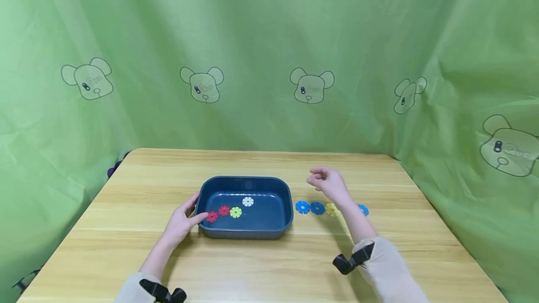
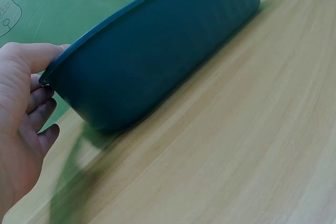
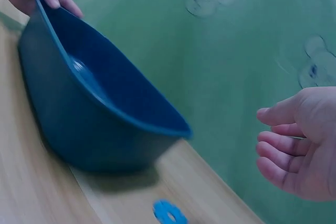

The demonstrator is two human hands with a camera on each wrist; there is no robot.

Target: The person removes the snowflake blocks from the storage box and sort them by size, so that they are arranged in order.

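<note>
A dark blue rectangular basin (image 1: 246,234) stands on the wooden table. My left hand (image 1: 178,222) grips its left rim, thumb over the edge and fingers along the outer wall, as the left wrist view also shows. Inside lie two red notched plastic discs, one red disc (image 1: 224,211) near the other, plus a yellow-green disc (image 1: 236,212) and a white disc (image 1: 248,201). To the right of the basin, my right hand (image 1: 330,185) hovers above the table with its fingers loosely curled and nothing held. Below it, a row holds blue discs (image 1: 317,208) and a yellow disc (image 1: 331,209), partly covered by the forearm.
Another blue disc (image 1: 364,209) lies to the right of my right forearm. A green curtain (image 1: 252,120) with printed bear heads hangs behind and beside the table (image 1: 236,275). Dark purple round things (image 1: 111,171) show past the table's back left corner.
</note>
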